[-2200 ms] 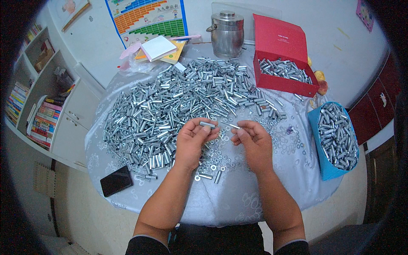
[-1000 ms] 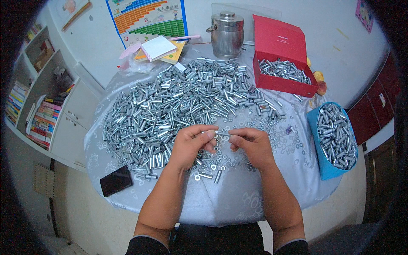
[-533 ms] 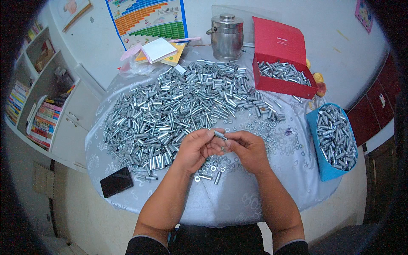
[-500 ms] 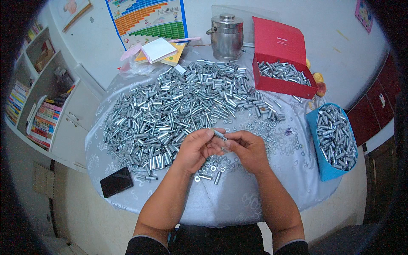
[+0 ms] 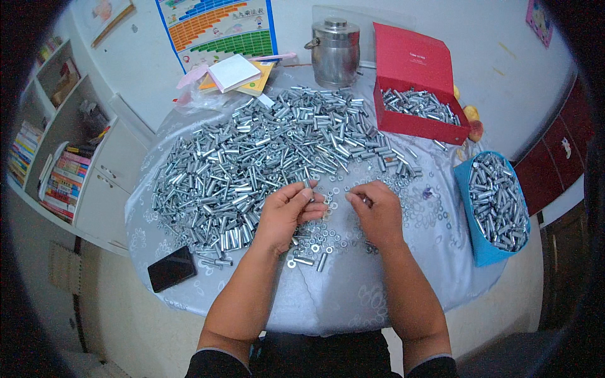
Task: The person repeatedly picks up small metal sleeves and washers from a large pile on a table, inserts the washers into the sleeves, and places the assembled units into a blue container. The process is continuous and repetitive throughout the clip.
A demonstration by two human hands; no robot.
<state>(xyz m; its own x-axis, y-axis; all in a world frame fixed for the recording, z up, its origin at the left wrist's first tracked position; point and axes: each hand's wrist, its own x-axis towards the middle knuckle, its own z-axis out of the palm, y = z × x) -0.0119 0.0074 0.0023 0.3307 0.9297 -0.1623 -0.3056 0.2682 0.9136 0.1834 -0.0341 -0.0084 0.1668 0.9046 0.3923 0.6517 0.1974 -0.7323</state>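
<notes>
My left hand (image 5: 283,211) holds a silver expansion bolt (image 5: 308,182) upright between thumb and forefinger, its other fingers loosely curled. A short distance to the right, my right hand (image 5: 380,213) is closed in a pinch; a small piece seems to show at its fingertips, too small to name. Behind and left of the hands spreads a wide heap of silver metal sleeves and bolts (image 5: 246,157). Loose washers (image 5: 328,234) are scattered on the cloth between my forearms, with a few sleeves (image 5: 322,262) lying beside them.
An open red box (image 5: 422,129) of metal parts stands at the back right. At the right edge is a blue basket (image 5: 465,195) full of bolts. A black phone (image 5: 172,269) lies front left. A steel pot (image 5: 336,57) and notebooks (image 5: 235,72) sit at the back.
My hands have moved apart. The left hand has drawn slightly left with the bolt, now more upright; the right hand has let go of it and moved slightly right.
</notes>
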